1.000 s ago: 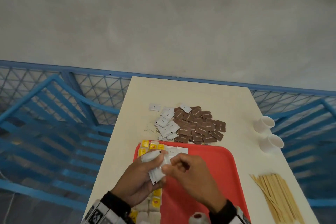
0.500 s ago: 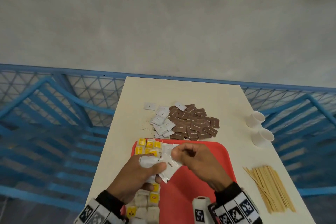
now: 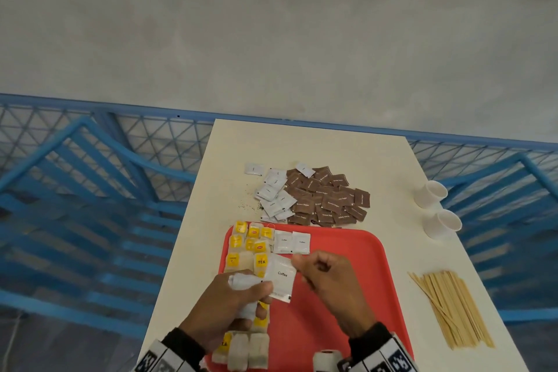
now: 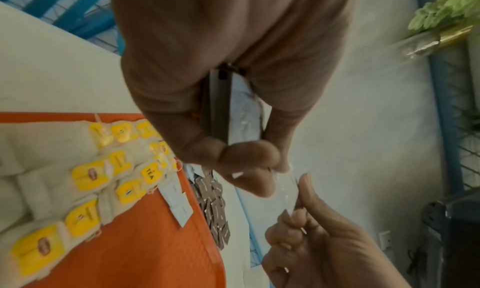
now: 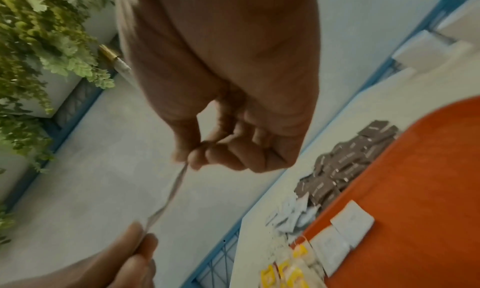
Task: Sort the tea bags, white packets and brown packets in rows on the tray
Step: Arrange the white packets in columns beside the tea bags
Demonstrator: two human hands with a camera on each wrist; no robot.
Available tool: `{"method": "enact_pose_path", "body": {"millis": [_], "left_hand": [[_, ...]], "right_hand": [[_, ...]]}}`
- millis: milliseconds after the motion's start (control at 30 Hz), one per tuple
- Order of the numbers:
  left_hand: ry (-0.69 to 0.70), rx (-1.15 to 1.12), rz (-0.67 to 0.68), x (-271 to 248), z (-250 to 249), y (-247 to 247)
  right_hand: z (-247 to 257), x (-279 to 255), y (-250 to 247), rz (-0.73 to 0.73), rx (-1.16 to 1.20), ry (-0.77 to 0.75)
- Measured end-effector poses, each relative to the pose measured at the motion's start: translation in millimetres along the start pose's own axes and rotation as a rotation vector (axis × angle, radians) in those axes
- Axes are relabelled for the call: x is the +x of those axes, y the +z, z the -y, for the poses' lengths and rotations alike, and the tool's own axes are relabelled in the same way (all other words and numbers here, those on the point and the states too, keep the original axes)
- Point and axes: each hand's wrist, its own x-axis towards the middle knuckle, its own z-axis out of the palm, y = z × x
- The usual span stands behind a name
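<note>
Tray (image 3: 347, 251): near edge cut off by head-view frame. Tea bags (image 3: 250, 243): nearest ones partly hidden under left hand (image 3: 229, 305). Held white packet (image 5: 171, 192): blurred, edge-on in right wrist view. Brown packets (image 3: 329, 196): print mostly too small to read

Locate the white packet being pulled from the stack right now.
In the head view the white packet is in mid-air over the red tray, pinched between the left hand and right hand, just right of the tea bags.
</note>
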Motion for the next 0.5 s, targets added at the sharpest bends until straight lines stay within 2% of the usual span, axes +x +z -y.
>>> {"method": "enact_pose_path", "body": {"millis": [67, 167, 267, 367, 433, 500], "left_hand": [[-0.032, -0.031, -0.019, 2, 6, 2], [-0.063, -0.039, -0.05, 6, 14, 6], [-0.073, 0.023, -0.078, 7, 22, -1], [-0.099, 0.015, -0.126, 4, 25, -21], [-0.114, 0.029, -0.146, 1, 28, -35], [-0.12, 0.037, -0.141, -3, 29, -44]], "right_hand": [[-8, -4, 2, -0.006, 0.057, 0.05], [-19, -15, 11, 0.114, 0.05, 0.112], [-36, -1, 9, 0.011, 0.005, 0.153], [-64, 36, 1, -0.091, -0.199, 0.199], [-83, 59, 2, -0.09, -0.334, 0.255], [-96, 75, 8, -0.084, -0.368, 0.308]]}}
